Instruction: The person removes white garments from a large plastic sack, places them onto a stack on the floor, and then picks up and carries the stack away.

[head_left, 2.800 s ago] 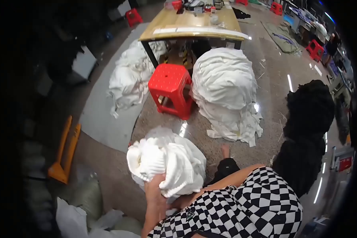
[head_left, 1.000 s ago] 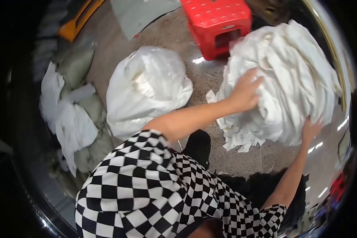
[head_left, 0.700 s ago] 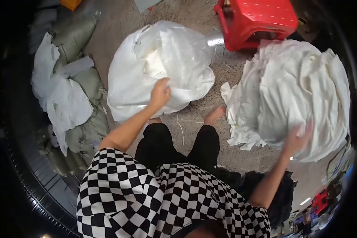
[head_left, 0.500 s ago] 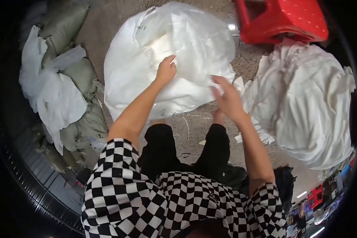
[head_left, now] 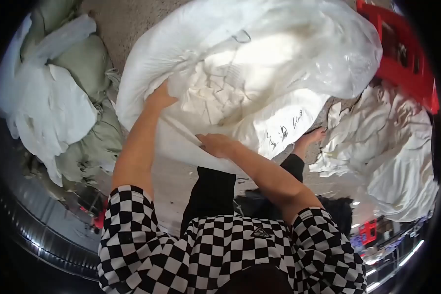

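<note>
A big white plastic sack (head_left: 147,63) with dark handwriting on its near side stands open-mouthed before me. Folded white cloth pieces (head_left: 215,95) lie inside it. At the left part of the rim, my left hand (head_left: 160,97) is closed on the sack's edge, with its fingertips partly hidden in the plastic. My right hand (head_left: 218,145) grips the near rim, its fingers curled over the material. The hands are a short way apart along the same edge.
A heap of white cloth (head_left: 382,147) lies on the floor to the right, with a red plastic stool (head_left: 406,54) beyond it. Stacked grey-green sacks (head_left: 81,68) with a loose white plastic bag (head_left: 59,103) on them stand at left. My bare foot (head_left: 308,139) is beside the sack.
Both hands have taken hold of the sack's rim; the right one crossed leftward. The sack has come nearer, its mouth spread wider, showing the cloth inside and the handwriting.
</note>
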Motion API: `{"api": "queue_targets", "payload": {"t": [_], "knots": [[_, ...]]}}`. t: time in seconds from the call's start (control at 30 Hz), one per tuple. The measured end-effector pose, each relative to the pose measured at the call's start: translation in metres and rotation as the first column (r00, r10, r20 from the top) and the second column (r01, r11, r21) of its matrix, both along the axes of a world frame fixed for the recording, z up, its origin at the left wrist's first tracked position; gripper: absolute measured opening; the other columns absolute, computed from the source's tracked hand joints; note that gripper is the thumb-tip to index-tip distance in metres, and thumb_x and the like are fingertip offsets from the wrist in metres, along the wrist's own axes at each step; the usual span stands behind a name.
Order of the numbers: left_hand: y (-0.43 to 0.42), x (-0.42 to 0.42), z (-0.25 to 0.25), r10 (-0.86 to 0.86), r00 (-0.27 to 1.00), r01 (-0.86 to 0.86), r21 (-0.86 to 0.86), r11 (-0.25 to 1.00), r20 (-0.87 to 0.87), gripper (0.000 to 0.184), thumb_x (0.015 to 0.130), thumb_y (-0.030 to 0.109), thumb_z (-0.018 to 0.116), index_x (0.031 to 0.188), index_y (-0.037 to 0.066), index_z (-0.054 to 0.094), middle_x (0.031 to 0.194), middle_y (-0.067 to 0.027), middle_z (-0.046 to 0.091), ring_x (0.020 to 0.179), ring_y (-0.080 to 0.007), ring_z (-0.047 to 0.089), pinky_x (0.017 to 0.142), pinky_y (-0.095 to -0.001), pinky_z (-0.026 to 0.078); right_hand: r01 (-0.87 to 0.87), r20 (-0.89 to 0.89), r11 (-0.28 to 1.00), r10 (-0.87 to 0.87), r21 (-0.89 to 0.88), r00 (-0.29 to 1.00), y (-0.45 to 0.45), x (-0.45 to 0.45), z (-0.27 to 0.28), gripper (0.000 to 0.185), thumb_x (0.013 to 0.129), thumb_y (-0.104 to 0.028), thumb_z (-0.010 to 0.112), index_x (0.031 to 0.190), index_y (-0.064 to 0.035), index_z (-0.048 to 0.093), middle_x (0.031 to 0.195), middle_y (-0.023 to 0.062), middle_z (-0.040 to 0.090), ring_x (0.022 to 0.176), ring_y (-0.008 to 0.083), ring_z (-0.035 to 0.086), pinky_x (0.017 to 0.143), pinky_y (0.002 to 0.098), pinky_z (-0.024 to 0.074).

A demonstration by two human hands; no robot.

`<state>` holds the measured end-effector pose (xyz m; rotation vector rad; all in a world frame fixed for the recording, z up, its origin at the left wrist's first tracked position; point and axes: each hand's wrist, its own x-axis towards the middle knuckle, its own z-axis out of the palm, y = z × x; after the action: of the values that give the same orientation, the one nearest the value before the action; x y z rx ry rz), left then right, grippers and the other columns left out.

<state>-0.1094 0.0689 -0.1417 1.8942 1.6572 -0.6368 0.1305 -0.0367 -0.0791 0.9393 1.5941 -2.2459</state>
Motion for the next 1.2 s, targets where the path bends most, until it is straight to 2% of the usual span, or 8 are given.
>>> {"api": "queue_targets", "payload": {"t": [0.3, 0.37, 0.5, 0.57, 0.8, 1.0, 1.1, 1.2], "knots": [[0.116, 0.034, 0.028, 0.593, 0.757, -0.366, -0.573, 0.733, 0.276, 0.066, 0.074, 0.040, 0.061, 0.121, -0.002, 0.043, 0.126, -0.0221, 0.042, 0.115, -0.0312, 0.043, 0.092, -0.0356, 0.037, 0.421, 0.263, 0.865, -0.488, 0.272, 0.832, 0.145, 0.085, -0.075, 0.055, 0.076, -0.030, 0.064, 0.118, -0.0013, 0.044, 0.091, 0.0091, 0.061, 0.083, 0.0216, 0.059, 0.076, 0.0299, 0.0463], [0.088, 0.046, 0.009, 0.323, 0.931, -0.280, -0.236, 0.931, 0.169, 0.064, 0.073, 0.035, 0.064, 0.122, 0.000, 0.042, 0.121, -0.0200, 0.046, 0.110, -0.0336, 0.045, 0.088, -0.0415, 0.039, 0.362, 0.246, 0.677, -0.627, 0.641, 0.739, 0.193, 0.107, -0.087, 0.051, 0.078, -0.033, 0.059, 0.115, -0.0008, 0.047, 0.093, 0.0169, 0.062, 0.089, 0.0278, 0.060, 0.078, 0.0348, 0.0459], [-0.023, 0.075, 0.029, -0.305, 0.946, 0.308, -0.011, 0.951, 0.109, 0.064, 0.069, 0.024, 0.066, 0.124, 0.006, 0.040, 0.113, -0.0127, 0.051, 0.113, -0.0285, 0.042, 0.092, -0.0450, 0.034, -0.028, 0.414, 0.702, -0.388, 0.712, 0.823, 0.254, 0.093, -0.076, 0.041, 0.079, -0.035, 0.052, 0.102, -0.0006, 0.057, 0.091, 0.0208, 0.061, 0.087, 0.0336, 0.058, 0.077, 0.0396, 0.0459], [-0.044, 0.077, 0.048, -0.461, 0.824, 0.560, -0.353, 0.749, 0.329, 0.049, 0.069, 0.021, 0.063, 0.114, 0.007, 0.050, 0.114, -0.0099, 0.050, 0.117, -0.0259, 0.037, 0.095, -0.0464, 0.029, -0.082, 0.441, 0.693, -0.358, 0.716, 0.823, 0.232, 0.068, -0.068, 0.031, 0.078, -0.027, 0.048, 0.092, -0.0032, 0.062, 0.088, 0.0192, 0.061, 0.084, 0.0332, 0.059, 0.076, 0.0420, 0.0461], [-0.056, -0.002, 0.050, -0.472, 0.863, 0.480, -0.580, 0.658, 0.179, 0.023, 0.067, 0.018, 0.062, 0.089, 0.012, 0.067, 0.103, -0.0079, 0.053, 0.108, -0.0234, 0.043, 0.089, -0.0389, 0.034, -0.438, 0.598, 0.718, 0.038, 0.541, 0.801, 0.065, 0.021, -0.061, 0.031, 0.077, -0.012, 0.049, 0.108, -0.0095, 0.049, 0.116, 0.0099, 0.045, 0.111, 0.0242, 0.041, 0.089, 0.0412, 0.0358], [-0.071, 0.008, 0.045, -0.613, 0.715, 0.697, -0.284, 0.658, 0.336, 0.017, 0.071, 0.014, 0.057, 0.084, 0.004, 0.062, 0.099, -0.0100, 0.053, 0.108, -0.0241, 0.045, 0.085, -0.0426, 0.038, -0.087, 0.251, 0.747, -0.110, 0.659, 0.962, -0.002, -0.022, -0.054, 0.035, 0.074, -0.016, 0.055, 0.108, -0.0100, 0.052, 0.108, 0.0103, 0.051, 0.105, 0.0269, 0.047, 0.088, 0.0451, 0.0351], [-0.073, 0.021, 0.035, -0.463, 0.745, 0.582, -0.130, 0.802, 0.481, 0.012, 0.070, 0.011, 0.055, 0.076, 0.003, 0.060, 0.098, -0.0118, 0.055, 0.100, -0.0264, 0.051, 0.078, -0.0391, 0.042, -0.203, 0.191, 0.957, 0.164, 0.205, 0.968, -0.061, -0.033, -0.044, 0.036, 0.071, -0.022, 0.060, 0.106, -0.0156, 0.055, 0.107, 0.0112, 0.053, 0.102, 0.0292, 0.050, 0.081, 0.0449, 0.0401], [-0.082, 0.028, 0.015, -0.095, 0.993, 0.122, -0.555, 0.823, 0.076, 0.016, 0.074, 0.018, 0.054, 0.079, 0.004, 0.062, 0.090, -0.0152, 0.059, 0.077, -0.0287, 0.056, 0.069, -0.0379, 0.044, -0.318, 0.176, 0.928, 0.287, 0.192, 0.942, -0.076, -0.025, -0.020, 0.031, 0.072, -0.019, 0.058, 0.103, -0.0148, 0.057, 0.105, 0.0135, 0.054, 0.099, 0.0305, 0.052, 0.074, 0.0437, 0.0433]]}}
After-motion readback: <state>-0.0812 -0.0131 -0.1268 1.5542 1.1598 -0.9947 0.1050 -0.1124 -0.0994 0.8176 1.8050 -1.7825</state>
